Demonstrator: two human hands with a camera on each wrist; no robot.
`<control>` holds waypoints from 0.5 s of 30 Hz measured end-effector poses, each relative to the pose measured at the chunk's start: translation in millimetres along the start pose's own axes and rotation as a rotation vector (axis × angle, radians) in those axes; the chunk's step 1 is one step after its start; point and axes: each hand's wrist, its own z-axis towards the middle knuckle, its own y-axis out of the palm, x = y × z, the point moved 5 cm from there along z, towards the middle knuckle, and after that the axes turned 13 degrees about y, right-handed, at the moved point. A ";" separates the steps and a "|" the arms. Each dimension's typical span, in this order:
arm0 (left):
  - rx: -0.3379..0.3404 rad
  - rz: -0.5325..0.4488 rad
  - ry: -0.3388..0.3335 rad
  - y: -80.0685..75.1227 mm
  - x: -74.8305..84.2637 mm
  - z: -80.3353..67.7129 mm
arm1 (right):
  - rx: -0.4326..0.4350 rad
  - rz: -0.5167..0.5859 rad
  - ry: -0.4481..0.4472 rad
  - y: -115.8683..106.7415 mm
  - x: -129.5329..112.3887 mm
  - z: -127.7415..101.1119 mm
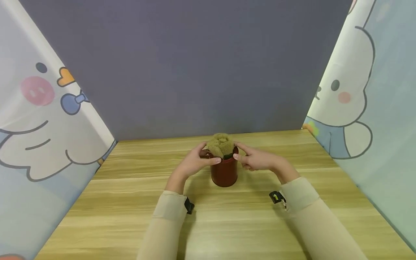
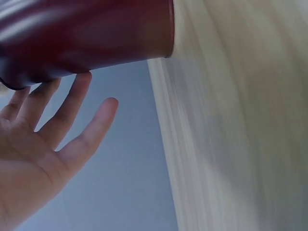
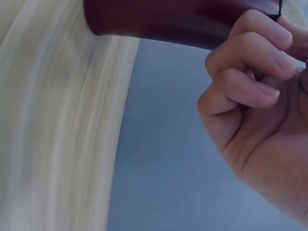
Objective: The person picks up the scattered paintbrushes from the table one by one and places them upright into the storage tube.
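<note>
**Two hands at the rim of a dark red pot**

A small, round, dark red plastic pot (image 1: 224,173) stands upright on the light wooden table (image 1: 130,202), about midway across it and towards the far edge. A clump of dry, olive-brown moss-like filling (image 1: 221,143) sits in its mouth and rises above the rim.

The left hand (image 1: 195,162) is at the pot's left side, thumb laid against the rim at the front and fingers reaching round the back near the filling. In the left wrist view the fingers (image 2: 72,110) are straight and spread beside the pot's wall, touching it at most lightly; they do not curl round it.

The right hand (image 1: 255,159) is at the right side of the rim. Its forefinger reaches towards the filling and its thumb meets the rim, apparently pinching the edge, though the head view is too small to be sure. The right wrist view shows the other fingers (image 3: 250,62) curled into the palm, just beside the pot's wall.

Both forearms wear pale beige sleeves (image 1: 169,216). A grey panel (image 1: 195,72) backs the table, with cartoon-printed curtains (image 1: 39,119) on either side.
</note>
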 end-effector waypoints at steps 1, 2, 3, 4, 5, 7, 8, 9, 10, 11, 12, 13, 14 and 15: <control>-0.011 0.003 0.000 3.7 1.1 3.6 | -0.002 0.020 0.013 -2.2 3.3 -2.0; -0.024 0.005 0.002 7.3 2.3 7.7 | -0.004 0.037 0.020 -4.2 6.7 -3.8; -0.036 0.011 0.005 10.6 3.8 12.0 | 0.002 0.057 0.027 -6.7 9.9 -5.6; -0.046 0.022 0.010 13.6 5.3 16.3 | 0.010 0.076 0.032 -9.1 12.9 -7.3; -0.055 0.036 0.016 16.2 7.1 20.5 | 0.024 0.099 0.040 -11.4 15.7 -8.8; -0.070 0.067 0.024 18.9 9.2 25.4 | 0.054 0.131 0.037 -13.8 19.5 -10.0; -0.081 0.083 0.028 19.6 10.4 27.0 | 0.072 0.141 0.030 -14.9 21.1 -10.5; -0.098 0.106 0.034 19.7 11.6 28.0 | 0.095 0.149 0.029 -16.0 22.6 -11.3; -0.119 0.120 0.041 19.5 12.4 28.6 | 0.116 0.146 0.028 -16.7 24.0 -12.3; -0.140 0.137 0.050 18.5 13.7 28.4 | 0.145 0.134 0.029 -17.7 25.3 -13.8; -0.159 0.160 0.062 16.3 14.4 27.9 | 0.182 0.105 0.023 -19.0 26.2 -15.8; -0.174 0.166 0.072 13.1 16.1 26.6 | 0.225 0.070 0.025 -20.3 26.8 -18.3; -0.179 0.172 0.086 9.0 17.9 25.1 | 0.269 0.030 0.023 -21.9 27.4 -21.1; -0.177 0.174 0.100 4.2 19.8 23.4 | 0.321 -0.014 0.027 -23.7 27.6 -24.1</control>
